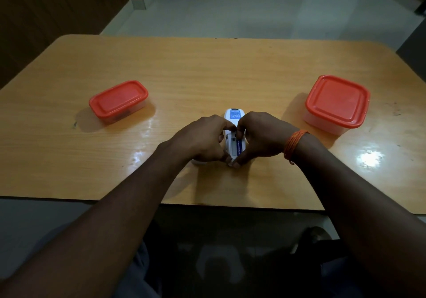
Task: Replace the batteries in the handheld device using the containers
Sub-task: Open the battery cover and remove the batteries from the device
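While bracing the white handheld device (234,115) flat on the wooden table (207,71), near the front edge, probably prising out the old cells: bay open, one blue battery (239,146) showing. Curled round the casing from either side, left hand (200,139) and right hand (262,136), thumbs meeting at the near end, forefinger tips pinching at the bay's top. Next calls for lifting the cell free, then unlidding a container: rectangular tub (118,100) well left, square tub (336,103) well right, both closed. Bare tabletop between for reaching; front edge close behind the wrists.
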